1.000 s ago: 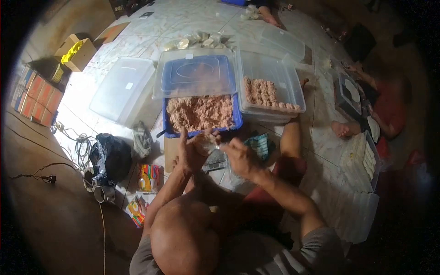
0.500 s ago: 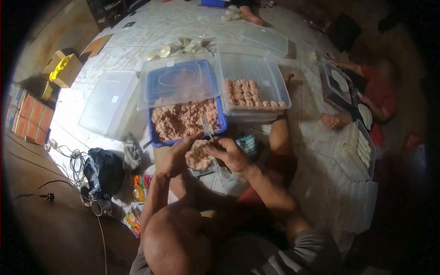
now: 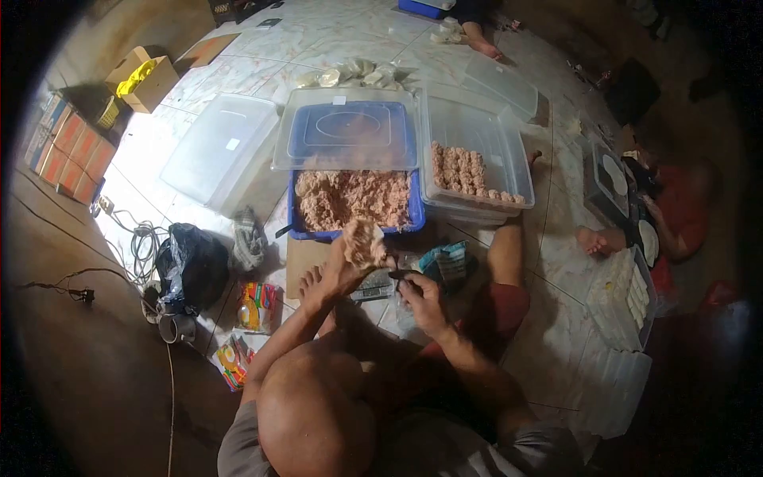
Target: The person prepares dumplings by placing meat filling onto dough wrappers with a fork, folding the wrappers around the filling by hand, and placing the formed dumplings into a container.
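My left hand point(image 3: 343, 269) holds up a thin wrapper with a lump of pinkish filling point(image 3: 363, 241) on it, just in front of the blue tub. My right hand point(image 3: 421, 296) is closed round a fork's dark handle point(image 3: 403, 274), its head near the filling's lower right side. The blue tub point(image 3: 420, 208) holds a mass of the same pinkish mixture point(image 3: 354, 195), with a clear lid point(image 3: 350, 131) over its far half. To its right, a clear container point(image 3: 509, 143) holds rows of small portions point(image 3: 459, 168). Below my hands lies a small scale point(image 3: 372, 292).
Clear lid point(image 3: 218, 147) at left; wrapper packs point(image 3: 350, 73) behind the tub. Black bag point(image 3: 191, 266), cup point(image 3: 176, 327) and colourful packets point(image 3: 257, 306) lie left of my legs. A person in red point(image 3: 679, 207) sits right, near a container of white rolls point(image 3: 628, 294).
My left hand has lifted and tilted the wrapper with its filling. My right hand has moved down and right with the fork, which stood upright beside the filling before. The view has shifted.
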`<state>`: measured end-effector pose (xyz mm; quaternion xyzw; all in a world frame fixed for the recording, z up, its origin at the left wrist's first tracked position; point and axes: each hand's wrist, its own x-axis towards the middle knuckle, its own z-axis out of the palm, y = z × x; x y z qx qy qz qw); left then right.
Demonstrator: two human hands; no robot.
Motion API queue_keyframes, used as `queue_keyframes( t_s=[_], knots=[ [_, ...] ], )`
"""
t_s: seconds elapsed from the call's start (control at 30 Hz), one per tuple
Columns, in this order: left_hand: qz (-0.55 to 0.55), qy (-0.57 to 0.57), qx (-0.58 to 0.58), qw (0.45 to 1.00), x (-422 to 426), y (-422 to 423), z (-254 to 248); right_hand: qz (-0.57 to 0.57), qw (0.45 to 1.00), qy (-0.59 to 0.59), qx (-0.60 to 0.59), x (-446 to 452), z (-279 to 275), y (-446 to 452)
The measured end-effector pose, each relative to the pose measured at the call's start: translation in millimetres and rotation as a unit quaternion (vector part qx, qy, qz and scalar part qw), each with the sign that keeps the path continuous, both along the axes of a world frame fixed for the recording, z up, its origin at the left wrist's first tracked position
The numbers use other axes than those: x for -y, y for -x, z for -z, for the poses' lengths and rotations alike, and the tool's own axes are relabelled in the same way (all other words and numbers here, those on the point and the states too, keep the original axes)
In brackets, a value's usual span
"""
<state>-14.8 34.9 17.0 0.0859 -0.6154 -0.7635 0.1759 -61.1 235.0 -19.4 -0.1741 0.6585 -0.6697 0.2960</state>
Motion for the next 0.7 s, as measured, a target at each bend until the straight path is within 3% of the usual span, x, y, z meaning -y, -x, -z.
queue_keyframes(
  t_s=[0.03, 0.07, 0.1, 0.17, 0.23, 0.27, 0.3, 0.37, 0.4, 0.43, 0.53, 0.57, 0.63, 0.7],
  knots=[
    [-0.001, 0.0, 0.0, 1.0, 0.7, -2.1, 4.2, -0.001, 1.0, 0.0, 0.0, -0.7, 2.2, 4.9],
    [0.001, 0.156, 0.045, 0.987, 3.5, -5.6, 11.9, -0.002, 0.967, -0.074, -0.245, -1.1, 3.7, 13.8],
    [0.002, 0.308, 0.089, 0.947, 5.2, -6.7, 8.7, -0.002, 0.869, -0.142, -0.473, -0.4, 0.3, 20.8],
    [-0.001, 0.343, 0.135, 0.93, 12.3, -6.2, 2.2, -0.014, 0.884, -0.164, -0.437, -1.6, -7.0, 26.6],
    [0.031, 0.221, 0.007, 0.975, 19.9, -6.1, 0.9, 0.046, 0.941, -0.082, -0.324, -6.7, 13.3, 28.5],
    [0.054, 0.018, 0.028, 0.998, 14.8, -6.3, -1.3, 0.013, 0.983, -0.069, -0.167, -14.6, 28.9, 27.2],
    [0.055, 0.015, 0.032, 0.998, 14.3, -8.7, 1.5, 0.013, 0.984, -0.071, -0.163, -17.9, 28.6, 18.7],
    [0.022, 0.008, 0.015, 1.0, 17.6, -7.7, 9.1, -0.062, 0.989, 0.029, 0.132, -19.8, 26.6, 8.5],
    [0.004, 0.006, 0.006, 1.0, 19.0, -7.4, 12.9, -0.07, 0.983, 0.023, 0.167, -16.0, 15.7, 2.1],
    [0.004, 0.008, 0.006, 1.0, 20.0, -7.7, 18.4, -0.071, 0.983, 0.025, 0.167, -10.9, 10.2, -1.8],
    [0.025, 0.22, -0.031, 0.975, 15.7, -11.7, 36.9, -0.053, 0.996, 0.016, -0.063, 8.1, 9.2, -9.9],
    [0.026, 0.219, -0.03, 0.975, 16.1, -11.3, 40.5, -0.011, 0.987, 0.03, -0.16, 16.2, 12.9, -9.2],
    [-0.063, 0.367, 0.093, 0.923, 18.5, -7.6, 30.7, 0.007, 0.943, -0.056, -0.328, 11.3, 14.2, 8.4],
    [-0.061, 0.39, 0.079, 0.915, 30.8, -7.2, 18.3, 0.022, 0.952, -0.104, -0.287, -2.6, 9.0, 14.6]
  ],
)
